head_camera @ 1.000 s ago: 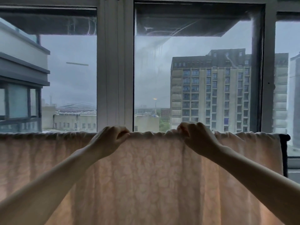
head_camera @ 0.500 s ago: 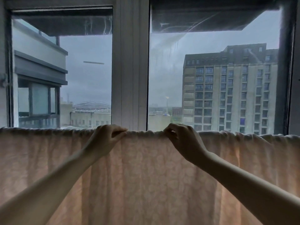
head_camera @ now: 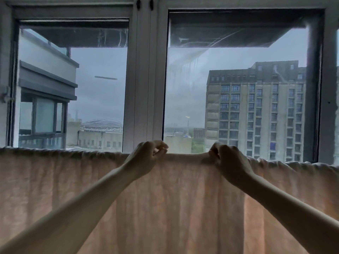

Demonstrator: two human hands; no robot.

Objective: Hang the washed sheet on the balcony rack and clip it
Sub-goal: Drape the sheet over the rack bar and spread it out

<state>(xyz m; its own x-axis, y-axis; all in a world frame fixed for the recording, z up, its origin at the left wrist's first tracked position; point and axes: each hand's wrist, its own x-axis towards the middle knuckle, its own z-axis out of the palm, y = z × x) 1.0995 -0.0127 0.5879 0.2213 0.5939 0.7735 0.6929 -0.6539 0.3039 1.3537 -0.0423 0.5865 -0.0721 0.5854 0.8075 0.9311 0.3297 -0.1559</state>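
two hands are up at the top fold of the sheet, near the middle of the frame. the sheet is pale pink and hangs like a curtain over a rail that we cannot see, because the cloth covers it. it fills the whole lower half of the frame, from the left side to the right side.

the left hand has its fingers curled and pinches the top fold. the right hand does the same, a bit to the right. the bit of cloth between them looks flat and tight. the cloth out to the left and right is bunched in small wrinkles. i think the hands hold it this way to pull the wrinkles out, so the sheet can dry well.

behind the sheet is a big window with a white frame. a tall building shows in the right of the frame.

no clips can be seen, so the clipping looks not yet done.
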